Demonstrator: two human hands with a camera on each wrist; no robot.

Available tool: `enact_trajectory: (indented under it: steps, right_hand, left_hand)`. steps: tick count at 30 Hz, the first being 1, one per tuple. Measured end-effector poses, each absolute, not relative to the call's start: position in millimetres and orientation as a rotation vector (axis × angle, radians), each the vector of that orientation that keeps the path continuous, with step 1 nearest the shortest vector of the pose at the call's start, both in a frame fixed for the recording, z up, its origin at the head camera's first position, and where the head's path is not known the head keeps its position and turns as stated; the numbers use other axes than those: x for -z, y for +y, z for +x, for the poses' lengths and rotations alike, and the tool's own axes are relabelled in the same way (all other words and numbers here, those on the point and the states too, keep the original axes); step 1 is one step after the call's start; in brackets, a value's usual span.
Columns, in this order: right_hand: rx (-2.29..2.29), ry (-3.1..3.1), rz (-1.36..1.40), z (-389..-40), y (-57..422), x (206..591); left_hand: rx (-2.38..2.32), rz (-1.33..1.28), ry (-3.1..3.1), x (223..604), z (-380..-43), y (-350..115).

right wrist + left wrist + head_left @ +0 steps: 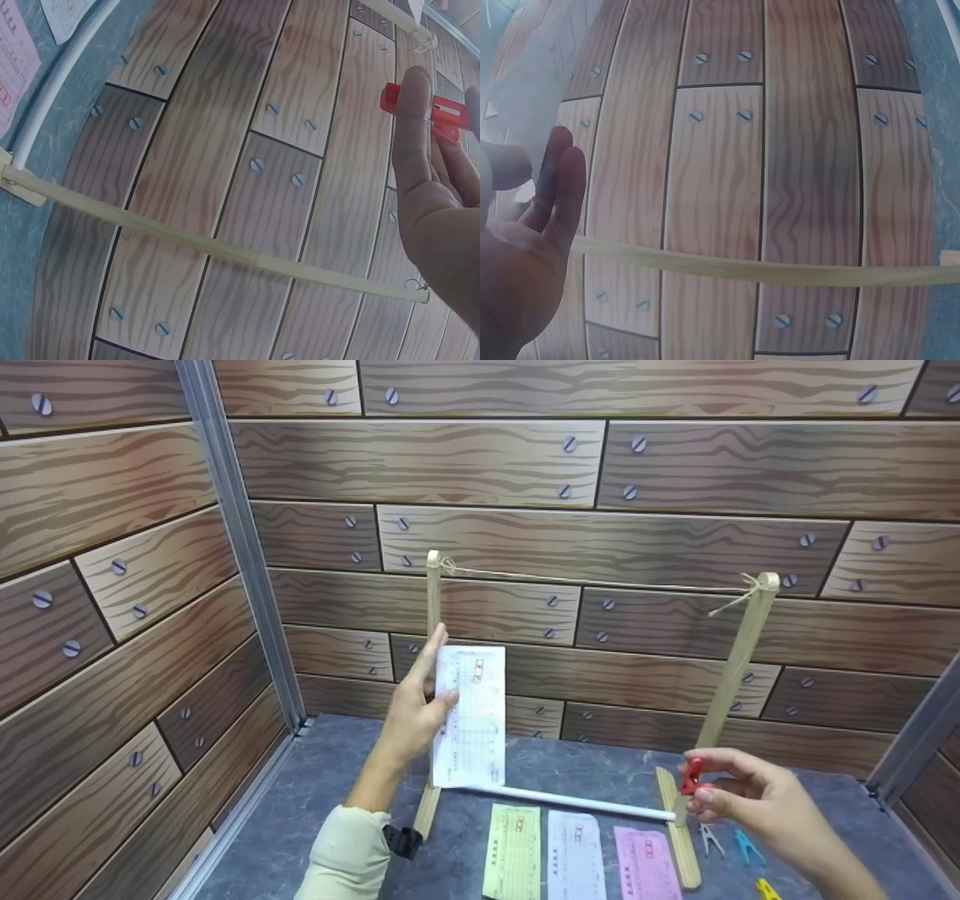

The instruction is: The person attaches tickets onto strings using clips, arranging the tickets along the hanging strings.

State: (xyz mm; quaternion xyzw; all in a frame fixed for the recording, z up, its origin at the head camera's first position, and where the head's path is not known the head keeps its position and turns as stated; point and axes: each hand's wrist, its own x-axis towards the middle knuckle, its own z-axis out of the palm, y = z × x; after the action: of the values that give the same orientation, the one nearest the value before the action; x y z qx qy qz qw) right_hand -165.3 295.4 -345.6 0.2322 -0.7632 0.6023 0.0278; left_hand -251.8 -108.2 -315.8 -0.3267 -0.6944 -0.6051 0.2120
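Note:
A white printed slip [472, 720] stands upright in my left hand [416, 712], pinched along its left edge between thumb and fingers, in front of the left wooden post [434, 592]. The left wrist view shows the same pale sheet [532, 82] at the upper left beside the fingers. My right hand [757, 795] pinches a red clothespin [691, 777] between thumb and fingers, near the foot of the right wooden post [739, 660]. In the right wrist view the red clothespin [442, 112] lies across the fingertips. A thin string [592, 582] runs between the two post tops, with nothing hanging from it.
On the grey tabletop lie a yellow-green slip [513, 851], a bluish-white slip [576, 855] and a pink slip [647, 862]. Grey [711, 840], blue [748, 847] and yellow clothespins [766, 889] lie under the right hand. A white rod [577, 801] joins the posts' feet.

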Motion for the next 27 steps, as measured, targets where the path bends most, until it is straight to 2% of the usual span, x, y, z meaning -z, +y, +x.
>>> enact_trajectory:
  steps: [11, 20, 27]
  right_hand:
    - [-1.741, -2.399, 0.81, -175, 280, 334]
    - [-1.583, -2.456, 0.86, -182, 258, 294]
    - [-1.559, -2.481, 0.849, -194, 234, 267]
  left_hand:
    - [1.549, -0.825, -1.854, 297, -260, -105]
    - [1.609, -0.747, -1.641, 288, -306, -103]
    - [1.491, -0.58, -1.714, 258, -324, -102]
